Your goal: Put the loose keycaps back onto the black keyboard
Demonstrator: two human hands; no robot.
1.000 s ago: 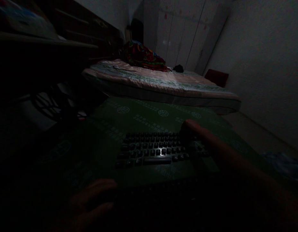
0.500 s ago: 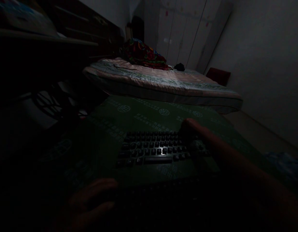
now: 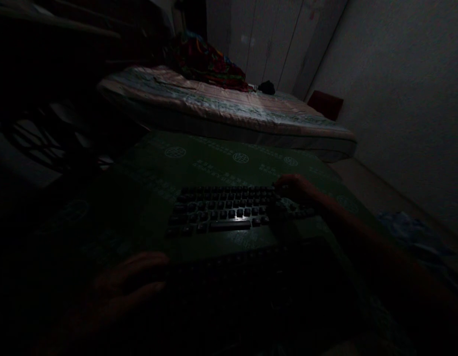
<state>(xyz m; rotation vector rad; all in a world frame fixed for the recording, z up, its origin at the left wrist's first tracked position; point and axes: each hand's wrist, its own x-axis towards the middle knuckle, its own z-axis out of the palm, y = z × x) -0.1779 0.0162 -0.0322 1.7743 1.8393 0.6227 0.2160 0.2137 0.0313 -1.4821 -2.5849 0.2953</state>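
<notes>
- Whole scene dimly lit; a pale wall (image 3: 407, 89) is seen at right, and a light wardrobe (image 3: 268, 44) at the back.
- A bed (image 3: 251, 118), spread with a striped, patterned cover, is set beyond the work surface.
- In front, a green sheet (image 3: 214, 165), printed with pale round emblems and lettering, is spread flat.
- A red patterned bundle of cloth (image 3: 210, 66) is heaped on the bed; a small black bundle (image 3: 266, 88) is seen just beside it.
- Nearest the person, a dark keyboard-like object (image 3: 251, 287) is lost mostly in shadow; only a row of key-like shapes is made out along its far edge.
- Beyond it, the black keyboard (image 3: 229, 213) is laid on the green sheet, its key rows lit by a small glare.
- Left hand (image 3: 134, 277): held at the left end of the dark object, thumb parted from the fingers; whether the edge is gripped cannot be told.
- Right hand (image 3: 294, 187): reached over the keyboard's upper right part, fingers curled; whether anything is pinched cannot be told.
- Space bar (image 3: 230, 225): seen seated in the keyboard's nearest row, below the glare.
</notes>
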